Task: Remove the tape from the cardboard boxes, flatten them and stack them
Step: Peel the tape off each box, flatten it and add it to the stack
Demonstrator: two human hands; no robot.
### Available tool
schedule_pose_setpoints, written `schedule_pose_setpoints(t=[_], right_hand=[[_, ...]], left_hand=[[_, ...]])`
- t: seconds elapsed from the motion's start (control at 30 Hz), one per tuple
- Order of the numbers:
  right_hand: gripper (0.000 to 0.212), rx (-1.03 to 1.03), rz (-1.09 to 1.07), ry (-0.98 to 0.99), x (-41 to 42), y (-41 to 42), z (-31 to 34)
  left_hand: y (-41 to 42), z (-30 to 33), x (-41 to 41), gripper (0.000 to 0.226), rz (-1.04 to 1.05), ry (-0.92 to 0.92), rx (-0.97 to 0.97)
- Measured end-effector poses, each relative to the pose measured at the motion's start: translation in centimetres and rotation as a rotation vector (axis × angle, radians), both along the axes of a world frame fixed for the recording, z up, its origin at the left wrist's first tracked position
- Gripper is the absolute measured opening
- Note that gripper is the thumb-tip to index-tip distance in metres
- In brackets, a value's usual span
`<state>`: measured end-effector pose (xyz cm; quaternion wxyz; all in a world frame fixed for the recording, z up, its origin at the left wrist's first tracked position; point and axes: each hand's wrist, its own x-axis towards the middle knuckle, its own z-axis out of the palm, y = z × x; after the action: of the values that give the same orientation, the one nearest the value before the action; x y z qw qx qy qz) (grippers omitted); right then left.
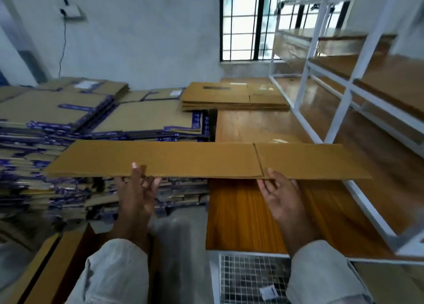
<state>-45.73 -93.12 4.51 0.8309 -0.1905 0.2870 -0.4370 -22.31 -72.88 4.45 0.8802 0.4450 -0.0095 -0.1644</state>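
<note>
A person in pale sleeves holds a flattened cardboard box [183,158] level in front of them, long side across, above the gap between a stack of cardboard on the left and a wooden table [259,129] on the right. The left hand [137,189] grips the near edge of the box, thumb lying on top and the fingers curled underneath. The right hand [278,194] takes the same edge further along, just by a crease in the board, thumb on top and the other fingers spread beneath it, so both hands are clamped on the box. To the left stands a tall heap of flattened boxes [57,124] with blue and purple printed edges, many layers deep and a little untidy at the sides. Further back a smaller neat pile of plain brown flattened boxes [231,97] rests at the far end of the table, its left edge overhanging the blue-edged heap. Along the right runs a white metal rack [344,92] with wooden shelves, standing on the table top. Behind it a barred window [250,23] lets in daylight. Near the person's right sleeve, low down, is a wire mesh panel [250,278] in a white frame. The picture is somewhat blurred towards the edges.
</note>
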Motion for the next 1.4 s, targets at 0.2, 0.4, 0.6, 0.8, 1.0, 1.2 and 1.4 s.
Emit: schedule_pose_setpoints(t=[0.2, 0.4, 0.6, 0.8, 1.0, 1.2, 1.4], right_hand=[[0.046, -0.037, -0.05, -0.06, 4.8, -1.8, 2.5], [0.018, 0.019, -0.186, -0.01, 12.3, -4.1, 4.8], [0.051, 0.063, -0.233, 0.028, 19.8, -6.4, 6.7], [0.054, -0.11, -0.272, 0.108, 25.0, -7.7, 7.3], [0.057, -0.166, -0.307, 0.018, 28.9, -9.0, 9.9], [0.056, -0.162, -0.297, -0.019, 32.4, -12.2, 11.5], [0.045, -0.157, -0.306, -0.002, 37.1, -18.6, 10.8]], left_hand=[[-1.9, 3.2, 5.1, 0.038, -0.108, -0.053, 0.006], [-5.8, 4.0, 14.7, 0.072, -0.238, 0.077, -0.018], [-9.5, 6.6, 21.2, 0.091, -0.306, 0.003, -0.09], [-11.5, 8.5, 26.0, 0.072, -0.347, -0.053, -0.138], [-13.0, 9.9, 29.9, 0.075, -0.366, -0.051, -0.22], [-15.9, 11.4, 33.5, 0.082, -0.386, -0.047, -0.245], [-22.5, 10.6, 38.4, 0.101, -0.412, 0.006, -0.27]])
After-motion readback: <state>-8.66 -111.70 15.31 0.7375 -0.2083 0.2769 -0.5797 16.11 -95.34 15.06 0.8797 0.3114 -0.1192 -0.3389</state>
